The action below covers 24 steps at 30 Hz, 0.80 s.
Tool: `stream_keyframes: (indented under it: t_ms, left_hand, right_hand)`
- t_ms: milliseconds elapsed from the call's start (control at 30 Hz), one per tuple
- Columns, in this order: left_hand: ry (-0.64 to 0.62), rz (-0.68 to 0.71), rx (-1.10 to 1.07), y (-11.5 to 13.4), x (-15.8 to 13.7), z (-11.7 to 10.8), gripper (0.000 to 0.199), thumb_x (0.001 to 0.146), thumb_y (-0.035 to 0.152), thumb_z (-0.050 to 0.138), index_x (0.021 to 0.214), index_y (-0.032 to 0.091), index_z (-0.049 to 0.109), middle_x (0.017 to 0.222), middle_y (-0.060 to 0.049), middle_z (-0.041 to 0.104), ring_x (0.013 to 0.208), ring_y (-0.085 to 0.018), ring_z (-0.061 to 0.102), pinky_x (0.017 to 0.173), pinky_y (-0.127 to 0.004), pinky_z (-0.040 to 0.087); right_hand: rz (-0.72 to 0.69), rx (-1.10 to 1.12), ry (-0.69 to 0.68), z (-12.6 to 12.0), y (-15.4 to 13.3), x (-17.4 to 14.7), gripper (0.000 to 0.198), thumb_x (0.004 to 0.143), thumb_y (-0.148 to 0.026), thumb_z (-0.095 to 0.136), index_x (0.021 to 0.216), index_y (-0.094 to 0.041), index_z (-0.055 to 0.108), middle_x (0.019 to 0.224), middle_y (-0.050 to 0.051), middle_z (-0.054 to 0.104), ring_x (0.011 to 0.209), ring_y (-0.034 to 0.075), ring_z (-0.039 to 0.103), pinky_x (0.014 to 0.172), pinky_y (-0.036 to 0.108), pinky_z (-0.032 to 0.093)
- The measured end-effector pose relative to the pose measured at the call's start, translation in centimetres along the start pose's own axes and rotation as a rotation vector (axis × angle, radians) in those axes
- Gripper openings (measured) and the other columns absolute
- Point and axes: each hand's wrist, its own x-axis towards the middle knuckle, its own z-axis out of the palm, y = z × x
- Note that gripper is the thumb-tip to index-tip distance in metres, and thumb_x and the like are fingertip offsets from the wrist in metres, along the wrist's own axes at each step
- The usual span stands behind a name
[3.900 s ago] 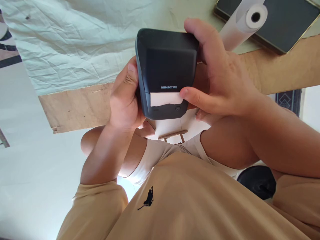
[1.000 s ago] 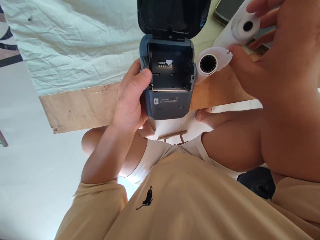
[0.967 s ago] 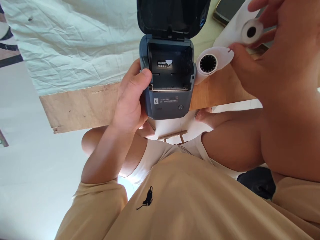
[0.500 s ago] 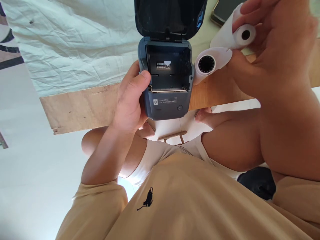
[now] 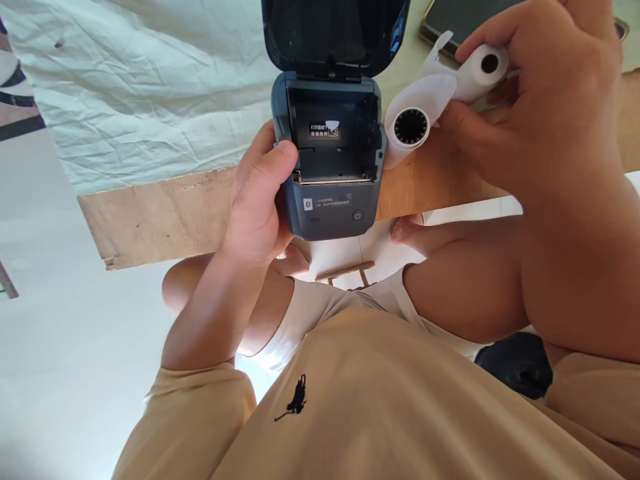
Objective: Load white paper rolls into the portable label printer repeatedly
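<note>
My left hand [image 5: 260,193] is closed around the left side of a dark blue portable label printer [image 5: 327,207], its thumb on the casing rim. The printer's black lid [image 5: 335,33] is swung up, baring a compartment with no roll in it. Right of the printer is a white paper roll [image 5: 400,143] with a black toothed core. A strip of its paper runs toward a narrower white roll [image 5: 483,70] with a small dark hole. My right hand [image 5: 530,87] grips this narrower roll, thumb below and fingers above; some fingers are hidden behind it.
A dark phone [image 5: 467,23] lies behind the right hand. Pale green cloth [image 5: 175,100] covers the table, whose bare wooden edge [image 5: 165,217] faces me. Below the edge are my legs and a small wooden piece [image 5: 345,271] near the floor.
My right hand has shifted slightly left with the narrower roll, and a curled paper end now shows above it. More of the phone is visible. The printer has moved slightly left.
</note>
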Motion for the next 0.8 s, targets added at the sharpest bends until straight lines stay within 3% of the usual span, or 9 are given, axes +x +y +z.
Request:
stream_keyframes:
  t_ms: [67, 167, 267, 333, 400, 533, 633, 800]
  left_hand:
    - [-0.023, -0.031, 0.036, 0.0, 0.3, -0.5, 0.045, 0.072, 0.065, 0.109, 0.102, 0.037, 0.09, 0.107, -0.002, 0.088, 0.094, -0.032, 0.081, 0.07, -0.046, 0.068]
    - [-0.018, 0.029, 0.009, -0.5, 0.6, -0.8, 0.04, 0.085, 0.067, 0.097, 0.108, 0.036, 0.09, 0.108, -0.004, 0.088, 0.092, -0.031, 0.082, 0.064, -0.046, 0.064]
    - [0.013, 0.087, -0.025, -0.7, 0.6, -0.5, 0.046, 0.089, 0.079, 0.086, 0.106, 0.036, 0.09, 0.103, -0.003, 0.086, 0.081, -0.028, 0.077, 0.052, -0.045, 0.056]
    - [0.027, -0.033, 0.052, -0.2, 0.4, -0.2, 0.052, 0.071, 0.074, 0.105, 0.103, 0.036, 0.09, 0.106, -0.002, 0.086, 0.09, -0.031, 0.078, 0.061, -0.047, 0.064]
    - [0.022, -0.083, 0.09, 0.5, 0.3, 0.2, 0.055, 0.062, 0.069, 0.112, 0.099, 0.036, 0.09, 0.105, -0.002, 0.085, 0.094, -0.031, 0.078, 0.067, -0.047, 0.068]
    - [0.098, 0.004, 0.055, 1.1, 0.2, 0.6, 0.042, 0.076, 0.065, 0.101, 0.097, 0.032, 0.088, 0.1, -0.003, 0.083, 0.083, -0.028, 0.076, 0.056, -0.045, 0.062]
    - [0.027, -0.074, 0.096, 1.4, 0.1, 0.5, 0.038, 0.08, 0.058, 0.101, 0.103, 0.031, 0.089, 0.108, -0.004, 0.085, 0.091, -0.03, 0.079, 0.065, -0.047, 0.067]
    - [0.004, -0.092, 0.086, 1.5, 0.0, 0.4, 0.041, 0.075, 0.058, 0.106, 0.102, 0.032, 0.089, 0.108, -0.005, 0.086, 0.094, -0.032, 0.08, 0.068, -0.048, 0.069]
  right_hand:
    - [0.029, -0.008, -0.025, -0.1, 0.1, 0.1, 0.071, 0.067, -0.018, 0.084, 0.137, -0.029, 0.08, 0.136, 0.009, 0.076, 0.108, 0.018, 0.069, 0.082, 0.033, 0.053]
    - [0.072, -0.029, -0.04, -0.4, -0.5, 0.1, 0.084, 0.066, -0.007, 0.071, 0.146, -0.031, 0.074, 0.137, 0.007, 0.077, 0.115, 0.019, 0.07, 0.093, 0.035, 0.057]
    - [0.132, -0.05, -0.063, -0.8, -1.6, 0.1, 0.074, 0.069, -0.012, 0.077, 0.141, -0.028, 0.079, 0.141, 0.01, 0.075, 0.124, 0.024, 0.072, 0.106, 0.041, 0.059]
    - [0.154, -0.049, -0.078, -1.1, -2.3, 0.0, 0.067, 0.075, -0.02, 0.077, 0.141, -0.028, 0.08, 0.147, 0.011, 0.073, 0.126, 0.023, 0.072, 0.103, 0.039, 0.059]
    - [0.155, -0.047, -0.087, -1.4, -2.8, 0.0, 0.069, 0.077, -0.018, 0.069, 0.145, -0.026, 0.079, 0.148, 0.008, 0.073, 0.124, 0.02, 0.071, 0.1, 0.035, 0.057]
    - [0.15, -0.049, -0.101, -1.6, -2.9, 0.0, 0.077, 0.071, -0.017, 0.068, 0.146, -0.022, 0.078, 0.14, 0.008, 0.076, 0.127, 0.021, 0.068, 0.108, 0.038, 0.057]
    - [0.14, -0.045, -0.108, -1.5, -2.6, 0.0, 0.073, 0.074, -0.023, 0.072, 0.147, -0.021, 0.079, 0.146, 0.01, 0.075, 0.126, 0.023, 0.071, 0.111, 0.041, 0.06]
    - [0.087, -0.021, -0.105, -1.3, -2.1, -0.1, 0.084, 0.07, -0.013, 0.065, 0.153, -0.021, 0.074, 0.142, 0.009, 0.077, 0.133, 0.025, 0.073, 0.118, 0.042, 0.061]
